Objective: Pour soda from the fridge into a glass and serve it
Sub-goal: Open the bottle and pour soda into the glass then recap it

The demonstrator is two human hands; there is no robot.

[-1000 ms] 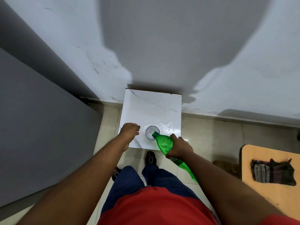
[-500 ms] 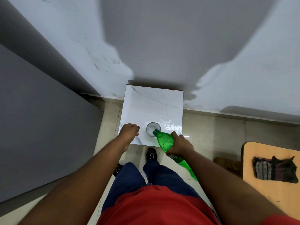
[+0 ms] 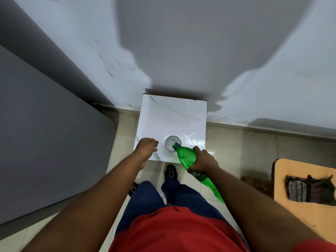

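A green soda bottle (image 3: pixel 185 156) is tilted with its open neck over the rim of a clear glass (image 3: pixel 172 142). The glass stands near the front edge of a small white marble-top table (image 3: pixel 172 115). My right hand (image 3: pixel 203 160) grips the bottle around its middle; the bottle's lower end runs back under my forearm. My left hand (image 3: pixel 146 148) rests as a loose fist on the table's front left corner, a little left of the glass. Whatever it may hold is hidden.
The table stands against a pale wall. A large grey panel (image 3: pixel 45 151) fills the left side. A wooden table (image 3: pixel 305 197) with a folded dark cloth (image 3: pixel 309 190) is at the right. My legs and sandalled feet (image 3: pixel 171 172) are on the tiled floor below.
The bottle's neck has shifted slightly over the glass's rim, and the bottle is tipped a little more. My left hand has stayed on the table.
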